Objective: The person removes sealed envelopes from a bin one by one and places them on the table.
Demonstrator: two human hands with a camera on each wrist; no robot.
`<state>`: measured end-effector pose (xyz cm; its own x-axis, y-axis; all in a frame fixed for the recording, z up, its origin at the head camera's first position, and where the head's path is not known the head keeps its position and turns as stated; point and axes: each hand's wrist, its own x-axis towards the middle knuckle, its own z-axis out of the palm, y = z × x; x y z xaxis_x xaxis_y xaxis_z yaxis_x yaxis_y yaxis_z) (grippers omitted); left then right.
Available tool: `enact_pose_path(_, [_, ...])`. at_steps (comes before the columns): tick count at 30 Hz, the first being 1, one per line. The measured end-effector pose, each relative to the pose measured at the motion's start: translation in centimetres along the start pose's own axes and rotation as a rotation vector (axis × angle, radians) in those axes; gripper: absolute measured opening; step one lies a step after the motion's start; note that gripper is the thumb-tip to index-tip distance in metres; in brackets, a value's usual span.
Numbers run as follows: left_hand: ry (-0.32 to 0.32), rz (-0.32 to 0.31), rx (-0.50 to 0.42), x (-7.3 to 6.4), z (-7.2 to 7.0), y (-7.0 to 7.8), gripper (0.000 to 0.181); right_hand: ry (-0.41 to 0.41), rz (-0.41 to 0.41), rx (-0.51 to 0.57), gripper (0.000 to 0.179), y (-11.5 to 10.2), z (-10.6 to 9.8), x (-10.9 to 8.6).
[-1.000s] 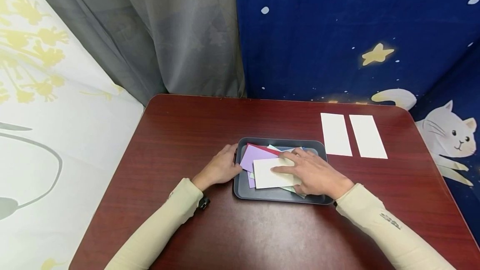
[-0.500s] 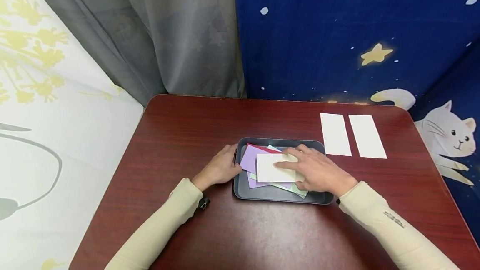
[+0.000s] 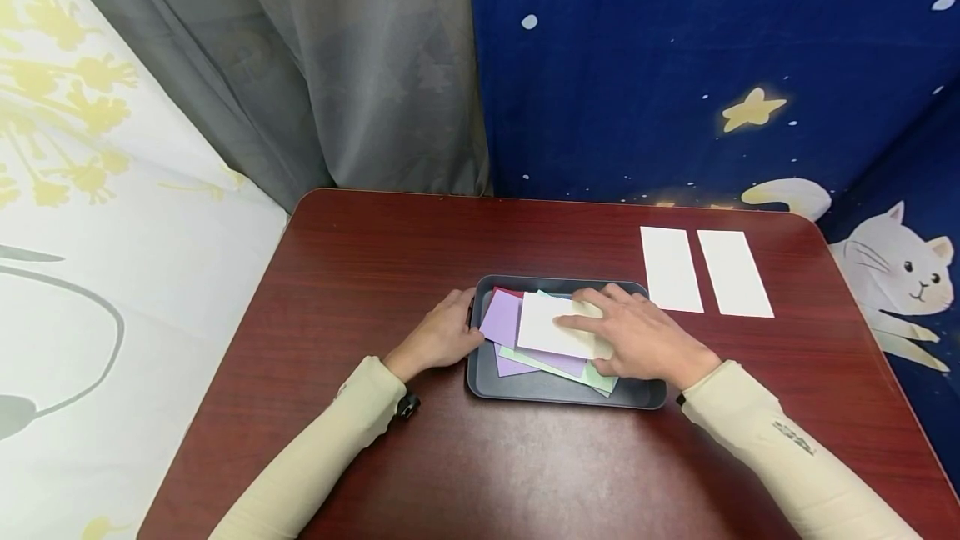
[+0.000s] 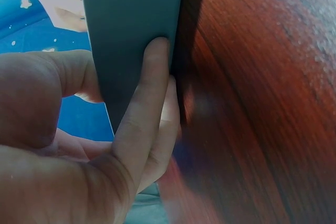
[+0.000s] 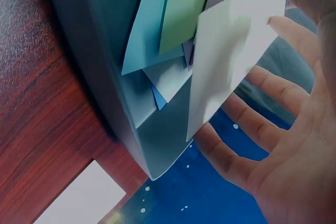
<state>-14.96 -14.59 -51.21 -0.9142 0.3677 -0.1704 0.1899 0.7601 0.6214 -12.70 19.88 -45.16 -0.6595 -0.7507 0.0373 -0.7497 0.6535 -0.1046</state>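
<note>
In the head view, a dark grey tray (image 3: 525,390) holds several coloured paper cards. My left hand (image 3: 438,336) grips the tray's left side; in the left wrist view the thumb is at the rim and the fingers (image 4: 155,72) lie along the outer wall. My right hand (image 3: 641,336) holds a white card (image 3: 551,327) by its right end, above the other cards. Below it show a purple card (image 3: 501,319), a green card (image 3: 592,377) and a sliver of red card (image 3: 510,292). In the right wrist view the white card (image 5: 226,51) stands tilted beside my fingers.
Two white paper rectangles (image 3: 671,269) (image 3: 735,273) lie side by side on the reddish-brown table (image 3: 390,248), behind and right of the tray. Grey curtain (image 3: 390,65) and blue starry cloth (image 3: 637,65) hang behind the table's far edge.
My right hand has shifted the white card slightly away from me and to the right, showing more of the green and purple cards. My left hand and the tray have stayed put.
</note>
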Motion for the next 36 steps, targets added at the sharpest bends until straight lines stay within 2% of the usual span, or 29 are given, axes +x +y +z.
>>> enact_pose_path(1, [-0.006,-0.011,0.001,-0.3,-0.3,0.7,0.079,0.006,0.003,-0.003,0.074,0.0,0.0,0.0])
enact_pose_path(3, [0.003,-0.014,-0.005,0.0,0.2,-0.1,0.081,0.013,0.013,-0.003,0.074,0.1,-0.1,0.0])
enact_pose_path(5, [0.004,-0.018,-0.006,0.0,0.2,0.0,0.082,0.017,0.026,0.005,0.074,0.2,-0.2,-0.1])
enact_pose_path(6, [-0.01,-0.036,-0.016,-0.3,-0.3,0.5,0.084,0.019,0.033,0.005,0.074,0.3,-0.2,-0.1])
enact_pose_path(8, [0.005,-0.007,0.002,-0.2,0.0,-0.1,0.084,0.023,0.045,0.015,0.073,0.4,-0.2,-0.1])
enact_pose_path(10, [-0.004,-0.003,0.001,-0.5,-0.5,0.6,0.083,0.035,0.053,0.02,0.072,0.5,-0.2,-0.2])
enact_pose_path(16, [0.011,0.013,0.011,0.4,0.7,-1.1,0.082,0.047,0.073,0.011,0.068,0.9,-0.3,-0.4])
enact_pose_path(21, [0.001,0.001,0.006,-0.6,-0.6,0.9,0.08,0.043,0.102,0.01,0.067,1.4,-0.5,-0.5])
enact_pose_path(23, [-0.013,-0.022,0.004,-1.2,-1.2,2.1,0.078,0.046,0.11,0.012,0.066,1.7,-0.6,-0.6])
enact_pose_path(26, [-0.018,-0.03,-0.006,-1.5,-1.6,2.7,0.078,0.053,0.12,0.02,0.065,2.0,-0.7,-0.7])
enact_pose_path(33, [0.014,0.001,0.002,0.5,0.9,-1.3,0.084,0.061,0.146,0.028,0.062,2.8,-0.8,-1.1])
enact_pose_path(36, [0.015,0.001,0.017,0.9,1.5,-2.1,0.087,0.065,0.167,0.033,0.061,3.1,-0.9,-1.4])
